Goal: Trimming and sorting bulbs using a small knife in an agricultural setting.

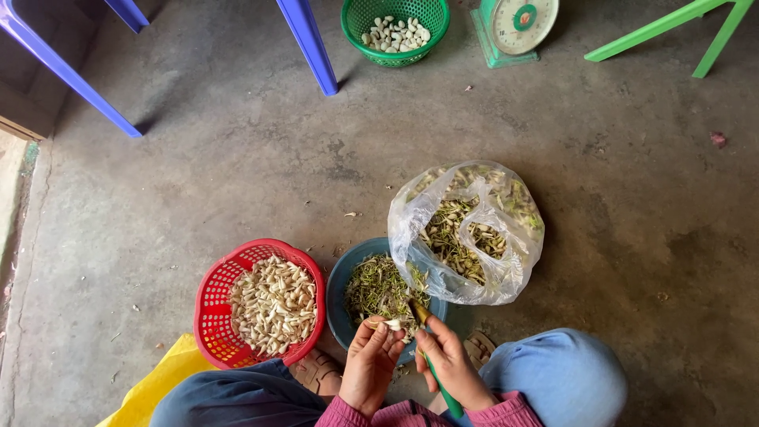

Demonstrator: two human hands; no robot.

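The left hand [370,360] pinches a pale garlic clove [387,323] between its fingers over the teal bowl [338,294], which holds dry, stringy peelings. The right hand [449,362] is closed around a green-handled knife [435,378], blade tip at the clove; the handle's end is cut off below. A red lattice basket [215,300] of smooth cloves sits left. A crinkled clear bag [466,233] of scraps overlaps the bowl's right rim on the rough concrete floor [237,158].

Two baskets are seen, one red [212,304] and one green [357,32]; one teal bowl [338,292], one clear plastic bag [506,273], one weighing scale [514,28] and two hands [368,364] [451,364] are counted.
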